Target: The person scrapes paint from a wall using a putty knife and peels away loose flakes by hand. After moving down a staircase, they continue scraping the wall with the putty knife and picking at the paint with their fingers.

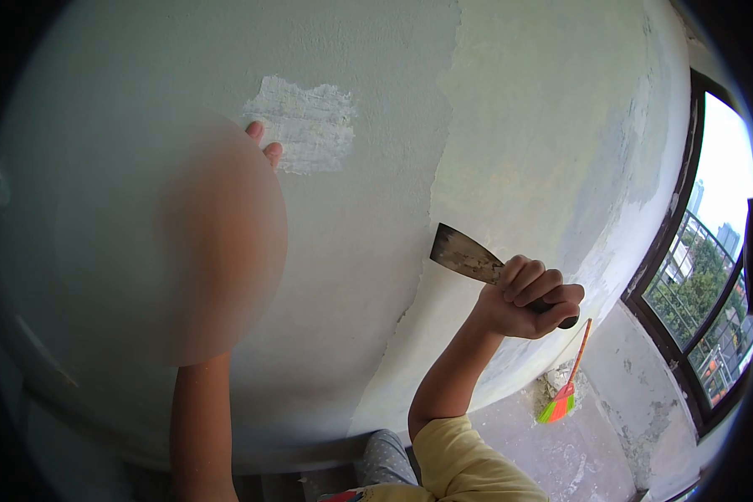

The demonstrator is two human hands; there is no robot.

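My right hand (531, 297) is wrapped round the dark handle of a putty knife (468, 253). Its broad, stained blade points up and left, in front of the ragged edge where the grey paint meets the paler area of wall. My left hand (272, 152) is raised to the wall (368, 226), mostly hidden by a round blur. Two separate fingertips show past the blur, stretched out at the lower left edge of a rough white filler patch (305, 125).
To the right, a window (699, 276) with dark frames looks out on trees and buildings. A broom (560, 402) with an orange handle and orange and green bristles leans in the corner below it. The floor (552, 456) there has pale, patchy marks.
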